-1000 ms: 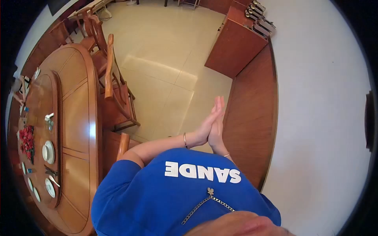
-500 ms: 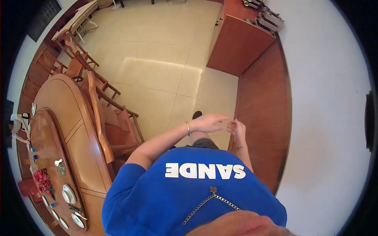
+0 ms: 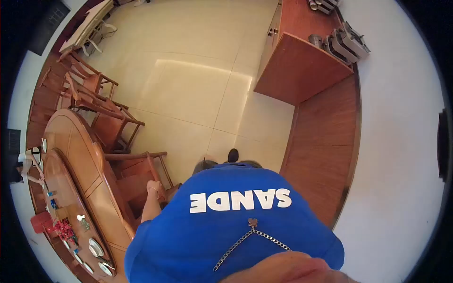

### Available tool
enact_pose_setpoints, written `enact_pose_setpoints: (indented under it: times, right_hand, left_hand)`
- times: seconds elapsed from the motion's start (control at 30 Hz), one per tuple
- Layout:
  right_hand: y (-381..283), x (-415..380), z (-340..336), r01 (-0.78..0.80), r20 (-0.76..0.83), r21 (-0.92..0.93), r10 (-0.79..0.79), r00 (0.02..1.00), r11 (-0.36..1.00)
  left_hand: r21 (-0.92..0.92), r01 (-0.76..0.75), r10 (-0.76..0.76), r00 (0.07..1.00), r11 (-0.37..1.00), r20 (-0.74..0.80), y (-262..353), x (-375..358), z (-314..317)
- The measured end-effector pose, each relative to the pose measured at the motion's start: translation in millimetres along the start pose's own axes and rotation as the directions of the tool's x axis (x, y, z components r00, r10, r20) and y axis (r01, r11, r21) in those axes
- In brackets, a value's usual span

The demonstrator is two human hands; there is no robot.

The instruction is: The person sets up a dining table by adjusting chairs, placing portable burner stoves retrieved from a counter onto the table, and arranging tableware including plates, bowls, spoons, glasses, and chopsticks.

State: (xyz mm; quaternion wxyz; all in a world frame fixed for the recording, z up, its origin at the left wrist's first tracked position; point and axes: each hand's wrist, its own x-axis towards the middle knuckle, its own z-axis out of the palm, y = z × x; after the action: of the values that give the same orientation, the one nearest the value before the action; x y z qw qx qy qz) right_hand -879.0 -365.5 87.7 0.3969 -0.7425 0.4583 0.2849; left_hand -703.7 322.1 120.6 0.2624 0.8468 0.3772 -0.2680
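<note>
My left hand (image 3: 154, 188) hangs low at my left side, beside the nearest wooden chair (image 3: 137, 177). It overlaps the chair's side in this view. Whether it touches the chair, and how its fingers are set, is too small to make out. My right hand is out of sight, with my blue shirt (image 3: 236, 226) filling the lower middle. To my left stands a large round wooden table (image 3: 75, 137) with a raised turntable. On it are red flowers (image 3: 63, 230), stacked white dishes (image 3: 96, 246) and a small plate (image 3: 105, 269).
Across the table, another person (image 3: 29, 167) reaches toward its edge. More wooden chairs (image 3: 106, 127) stand by the table. Ahead on the right is a wooden cabinet (image 3: 302, 68) with stacked metal items (image 3: 347, 45) on top, against the white wall (image 3: 396, 141). Tiled floor (image 3: 188, 94) stretches ahead.
My hands were both raised in front of my chest. My left hand has dropped to the left beside the chair; my right hand has gone out of view. The view has shifted.
</note>
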Motion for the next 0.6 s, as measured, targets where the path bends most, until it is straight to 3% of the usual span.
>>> enact_pose_setpoints:
  times: [0.07,0.1,0.13,0.17,0.2,0.27,0.3,0.33,0.37,0.4,0.43,0.47,0.5,0.53,0.6]
  right_hand:
    - [-56,23,-21,0.042,-0.023,0.041,-0.041,0.999,0.998]
    - [-84,40,-30,0.070,-0.028,0.067,-0.068,0.997,0.995]
    - [-123,57,-41,0.100,-0.030,0.098,-0.098,0.995,0.990]
    - [-156,73,-46,0.124,-0.034,0.120,-0.121,0.992,0.985]
    - [-185,95,-50,0.133,-0.009,0.101,-0.133,0.991,0.986]
    - [-248,126,-61,0.193,-0.032,0.167,-0.190,0.981,0.967]
    - [-279,129,-62,0.242,-0.084,0.243,-0.228,0.970,0.939]
    - [-304,132,-63,0.226,-0.097,0.257,-0.208,0.973,0.939]
    - [-330,135,-64,0.259,-0.092,0.285,-0.242,0.966,0.923]
    - [-355,136,-64,0.296,-0.091,0.311,-0.282,0.955,0.903]
    - [-377,136,-64,0.316,-0.097,0.309,-0.301,0.949,0.897]
    - [-389,144,-59,0.314,-0.112,0.322,-0.294,0.949,0.893]
    - [-395,153,-49,0.227,-0.100,0.316,-0.205,0.974,0.921]
    - [-402,157,-42,0.135,-0.085,0.310,-0.114,0.990,0.941]
    - [-421,141,-40,0.062,-0.082,0.120,-0.053,0.995,0.991]
  left_hand:
    - [-0.109,0.000,-0.006,0.999,0.994,-0.053,34,-28,17]
    - [0.024,-0.079,0.079,0.997,0.997,-0.019,51,-30,32]
    - [0.475,-0.338,0.319,0.940,0.812,0.123,54,-3,66]
    - [0.764,-0.527,0.445,0.824,0.372,0.351,64,23,89]
    - [0.767,-0.539,0.455,0.812,0.347,0.365,85,46,98]
    - [0.415,-0.488,0.374,0.867,0.768,0.328,135,76,119]
    - [0.189,-0.392,0.316,0.887,0.900,0.336,157,89,127]
    - [-0.048,-0.254,0.254,0.897,0.966,0.361,182,98,125]
    - [0.031,-0.548,0.510,0.795,0.836,0.329,211,120,107]
    - [0.034,-0.563,0.519,0.783,0.826,0.342,237,152,101]
    - [-0.332,-0.278,0.396,0.840,0.901,0.371,267,192,95]
    - [-0.618,0.072,0.275,0.851,0.783,0.447,301,222,85]
    - [-0.560,0.031,0.155,0.947,0.828,0.281,345,216,58]
    - [-0.552,0.016,0.169,0.945,0.834,0.282,381,234,36]
    - [-0.392,-0.109,0.251,0.909,0.913,0.333,441,267,0]
